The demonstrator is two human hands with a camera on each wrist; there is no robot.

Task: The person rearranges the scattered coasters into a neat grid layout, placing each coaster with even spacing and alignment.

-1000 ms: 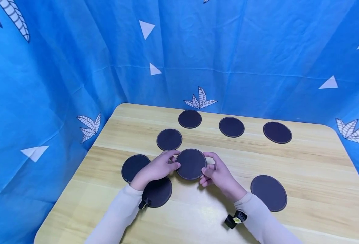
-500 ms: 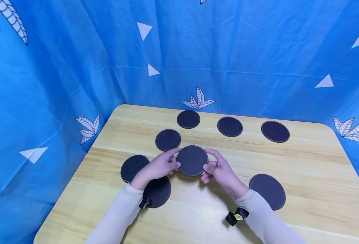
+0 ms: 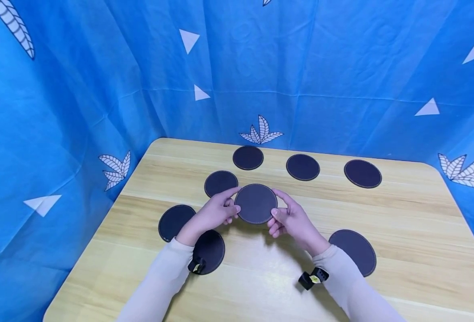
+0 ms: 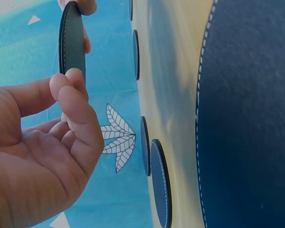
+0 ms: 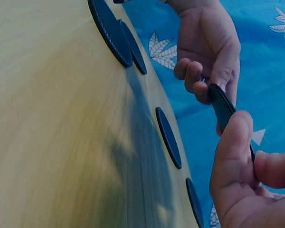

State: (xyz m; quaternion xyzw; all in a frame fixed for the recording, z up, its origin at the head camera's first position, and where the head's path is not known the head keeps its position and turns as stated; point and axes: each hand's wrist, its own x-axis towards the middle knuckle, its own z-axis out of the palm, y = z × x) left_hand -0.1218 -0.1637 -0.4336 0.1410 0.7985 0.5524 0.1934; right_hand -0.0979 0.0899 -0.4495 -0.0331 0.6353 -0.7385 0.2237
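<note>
Holding the disc (image 3: 256,204) up off the counter (image 3: 269,286), the left hand (image 3: 211,213) and right hand (image 3: 297,222) pinch its opposite edges between thumb and fingers, presumably so that it balances with its middle uncovered; more discs (image 3: 303,167) lie flat around, the far three apart, likely making each easier to grasp

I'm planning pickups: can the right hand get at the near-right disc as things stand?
Probably not: the right hand pinches the raised disc, and its sleeve partly hides the near-right disc.
</note>
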